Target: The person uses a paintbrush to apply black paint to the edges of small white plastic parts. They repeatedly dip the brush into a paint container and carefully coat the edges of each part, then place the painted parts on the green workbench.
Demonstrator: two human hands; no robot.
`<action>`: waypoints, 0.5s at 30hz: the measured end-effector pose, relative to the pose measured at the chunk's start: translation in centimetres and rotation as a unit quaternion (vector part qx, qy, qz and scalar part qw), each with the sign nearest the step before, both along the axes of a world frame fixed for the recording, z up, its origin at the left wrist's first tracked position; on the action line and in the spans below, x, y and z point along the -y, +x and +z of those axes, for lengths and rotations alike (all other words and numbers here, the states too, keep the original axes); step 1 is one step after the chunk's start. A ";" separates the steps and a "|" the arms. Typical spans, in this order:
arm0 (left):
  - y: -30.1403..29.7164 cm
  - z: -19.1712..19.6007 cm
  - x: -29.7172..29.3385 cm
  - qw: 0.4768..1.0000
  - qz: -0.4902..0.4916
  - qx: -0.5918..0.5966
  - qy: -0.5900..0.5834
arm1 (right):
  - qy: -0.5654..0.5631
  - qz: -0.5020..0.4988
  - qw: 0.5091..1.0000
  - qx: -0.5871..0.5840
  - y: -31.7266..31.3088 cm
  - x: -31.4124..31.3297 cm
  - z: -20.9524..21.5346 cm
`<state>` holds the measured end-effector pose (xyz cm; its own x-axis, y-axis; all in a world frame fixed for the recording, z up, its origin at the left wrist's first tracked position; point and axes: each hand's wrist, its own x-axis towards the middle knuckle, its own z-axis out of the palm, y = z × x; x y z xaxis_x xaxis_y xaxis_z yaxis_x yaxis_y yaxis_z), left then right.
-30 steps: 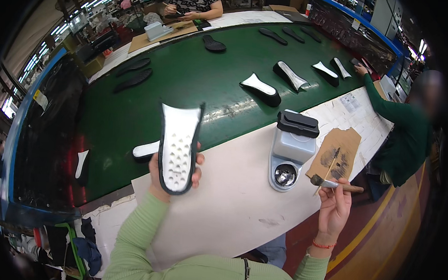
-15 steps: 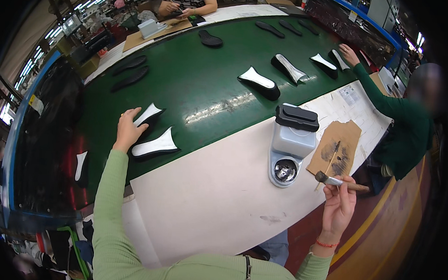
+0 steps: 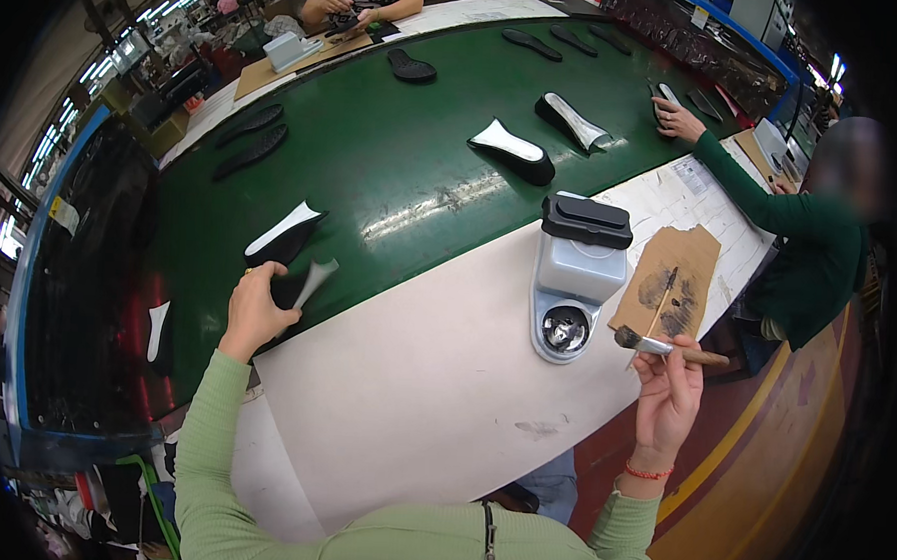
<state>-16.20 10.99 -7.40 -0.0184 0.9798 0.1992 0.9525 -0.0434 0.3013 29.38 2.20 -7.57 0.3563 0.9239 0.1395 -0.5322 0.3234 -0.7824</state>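
Green belting (image 3: 394, 148) carried the shoe soles past the white work table (image 3: 434, 379). The left hand (image 3: 255, 312) lay at the near edge of the belt, fingers curled down over a black-and-white sole (image 3: 303, 286); whether it gripped the sole or only pressed on it could not be told. The sole sat directly under and just ahead of that hand, its long axis running from the hand up and to the right, toward the belt's middle. A second sole (image 3: 283, 235) lay just beyond it on a similar slant, apart from the hand. The left hand was by far the nearer one — the right hand was well apart, across the table.

The right hand (image 3: 669, 390) was raised off the table's right edge, thumb and fingers pinching a brush (image 3: 666, 347) by its handle, bristles pointing left toward a white glue pot (image 3: 576, 286) with a black lid and an open round well at its base. A torn sheet of brown cardboard (image 3: 674, 280), stained dark in the middle, lay just right of the pot.

Labels and signs: a white paper sheet (image 3: 695, 176) lay flat on the table further on, beside a co-worker's green sleeve (image 3: 753, 188); a small yellow tag (image 3: 55, 206) hung on the machine frame at far left.
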 end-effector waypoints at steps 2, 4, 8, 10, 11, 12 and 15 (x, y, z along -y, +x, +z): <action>1.3 0.6 0.3 0.992 0.065 0.100 0.041 | 0.000 -0.013 1.000 0.012 0.1 0.0 0.1; 2.5 1.3 0.9 0.877 0.005 0.475 -0.074 | -0.005 -0.021 1.000 0.016 -0.1 0.0 0.1; 7.0 0.5 2.9 0.655 -0.042 0.742 -0.134 | -0.009 -0.028 0.999 0.038 -0.8 -0.2 0.2; 9.2 -0.3 3.8 0.527 -0.042 0.826 -0.197 | -0.012 -0.025 0.998 0.064 -1.2 -0.3 0.1; 10.1 -0.6 4.1 0.448 -0.036 0.864 -0.228 | -0.012 -0.027 0.996 0.079 -1.2 -0.4 0.1; 11.0 -1.0 4.4 0.420 -0.060 0.875 -0.234 | -0.015 -0.029 0.996 0.084 -1.2 -0.4 0.1; 13.1 -1.8 5.9 0.197 -0.078 0.946 -0.245 | -0.008 -0.030 0.989 0.145 -1.2 -0.9 0.1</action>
